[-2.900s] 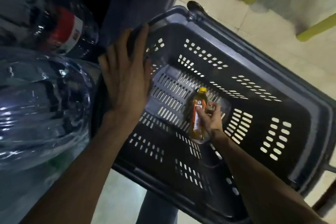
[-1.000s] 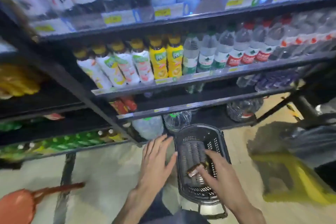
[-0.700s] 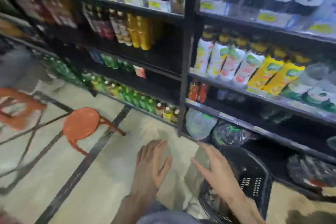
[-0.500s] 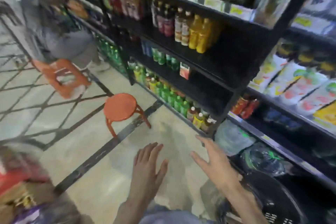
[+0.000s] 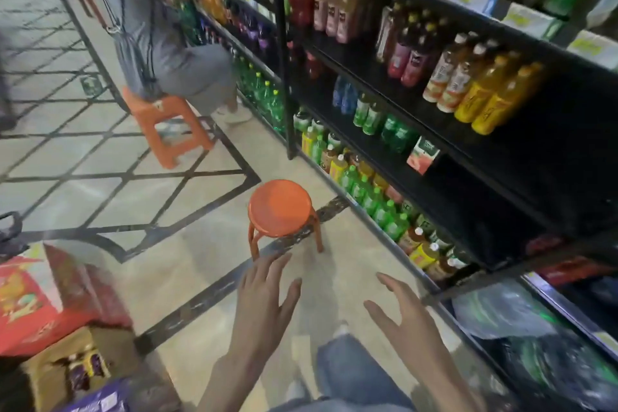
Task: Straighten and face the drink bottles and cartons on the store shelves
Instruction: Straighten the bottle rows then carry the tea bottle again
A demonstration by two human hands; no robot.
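Note:
My left hand (image 5: pixel 264 301) and my right hand (image 5: pixel 403 314) hover over the floor with fingers spread, holding nothing. Black store shelves (image 5: pixel 521 177) run along the right. Yellow and orange juice bottles (image 5: pixel 495 97) stand on an upper shelf beside red and pink bottles (image 5: pixel 406 53). Green bottles (image 5: pixel 384 119) and a lone red-and-white carton (image 5: pixel 423 154) sit one shelf lower. A row of green and yellow bottles (image 5: pixel 368 191) lines the bottom shelf near the floor.
An orange round stool (image 5: pixel 281 207) stands just ahead of my hands. Another person (image 5: pixel 170 37) sits on an orange square stool (image 5: pixel 167 120) farther down the aisle. Open cardboard boxes (image 5: pixel 67 361) and a red box (image 5: pixel 30 304) lie at lower left.
I let go of the small bottle into the black basket, and the view swung left along the aisle. Both hands are now empty and spread; the basket is out of sight.

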